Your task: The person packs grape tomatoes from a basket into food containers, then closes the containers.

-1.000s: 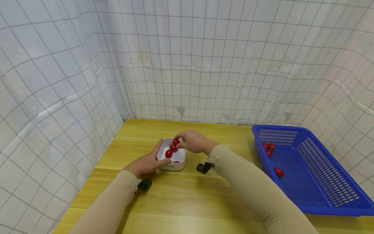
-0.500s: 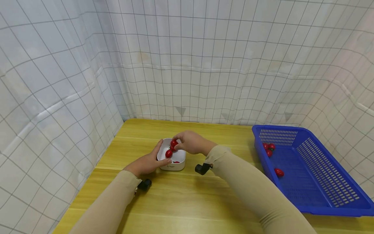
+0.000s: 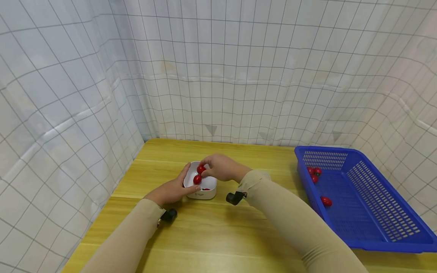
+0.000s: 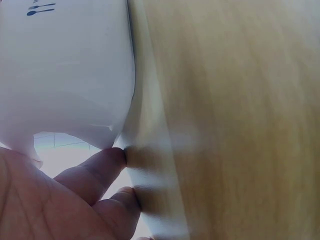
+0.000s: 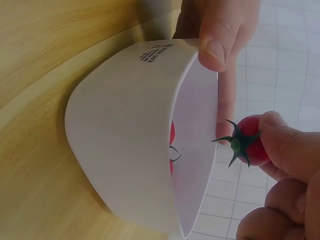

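A white square bowl (image 3: 202, 194) with small dark print stands on the table. My left hand (image 3: 173, 188) holds it at the left, thumb over the near rim and fingers along the far left side; in the left wrist view two fingertips (image 4: 118, 156) show beside its wall. Between thumb and fingers my right hand (image 3: 222, 167) pinches a red cherry tomato (image 5: 254, 145) with a green calyx, just above the bowl's opening. Inside the bowl lies another cherry tomato (image 3: 197, 179), and part of one more (image 3: 206, 189) shows at the near wall.
At the right is a large blue plastic basket (image 3: 358, 223) with slotted walls. Several cherry tomatoes (image 3: 314, 178) lie along its left side, one (image 3: 326, 201) apart from the others. White grid-patterned curtains (image 3: 232, 83) stand behind and beside the wooden table (image 3: 205, 239).
My right hand has shifted slightly left and down over the bowl, with the cherry tomato in its fingers. The left hand and the bowl have stayed in place.
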`<state>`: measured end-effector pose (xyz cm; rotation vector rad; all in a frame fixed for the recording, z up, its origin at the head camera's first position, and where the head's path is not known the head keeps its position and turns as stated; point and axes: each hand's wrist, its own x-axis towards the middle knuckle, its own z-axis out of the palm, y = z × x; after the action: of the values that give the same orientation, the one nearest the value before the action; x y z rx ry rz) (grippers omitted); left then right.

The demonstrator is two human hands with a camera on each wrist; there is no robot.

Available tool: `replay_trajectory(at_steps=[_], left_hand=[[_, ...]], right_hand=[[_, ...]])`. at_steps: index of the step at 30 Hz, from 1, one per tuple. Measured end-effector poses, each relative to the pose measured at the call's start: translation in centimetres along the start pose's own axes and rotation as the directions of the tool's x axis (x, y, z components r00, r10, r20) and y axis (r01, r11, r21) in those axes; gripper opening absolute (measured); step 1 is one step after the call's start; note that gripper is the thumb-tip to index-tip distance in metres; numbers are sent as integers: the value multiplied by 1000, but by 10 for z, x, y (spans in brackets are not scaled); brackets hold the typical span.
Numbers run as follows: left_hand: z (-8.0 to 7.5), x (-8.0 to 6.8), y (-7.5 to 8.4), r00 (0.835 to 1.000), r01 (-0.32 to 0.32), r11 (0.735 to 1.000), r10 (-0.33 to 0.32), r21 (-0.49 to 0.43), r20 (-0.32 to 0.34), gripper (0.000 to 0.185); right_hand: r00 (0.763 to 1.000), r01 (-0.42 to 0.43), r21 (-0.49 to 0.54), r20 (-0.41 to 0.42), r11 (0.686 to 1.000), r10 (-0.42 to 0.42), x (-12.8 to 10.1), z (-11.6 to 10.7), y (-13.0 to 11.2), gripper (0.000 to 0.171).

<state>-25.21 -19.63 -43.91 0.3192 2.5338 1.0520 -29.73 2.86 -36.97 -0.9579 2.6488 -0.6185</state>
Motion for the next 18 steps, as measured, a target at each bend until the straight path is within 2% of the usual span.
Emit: replay_trajectory(at_steps=[11,18], left_hand=[[0,-1,0,1000,-5,1000,5,4,-2,113],[-1,-1,-2,1000,-16,1000,16,27,2,111]], right_hand=[[1000,8,-24,23,1000,-8,3,5,-6,39],[998,42,-36,44,998,-40,3,6,-8,46]])
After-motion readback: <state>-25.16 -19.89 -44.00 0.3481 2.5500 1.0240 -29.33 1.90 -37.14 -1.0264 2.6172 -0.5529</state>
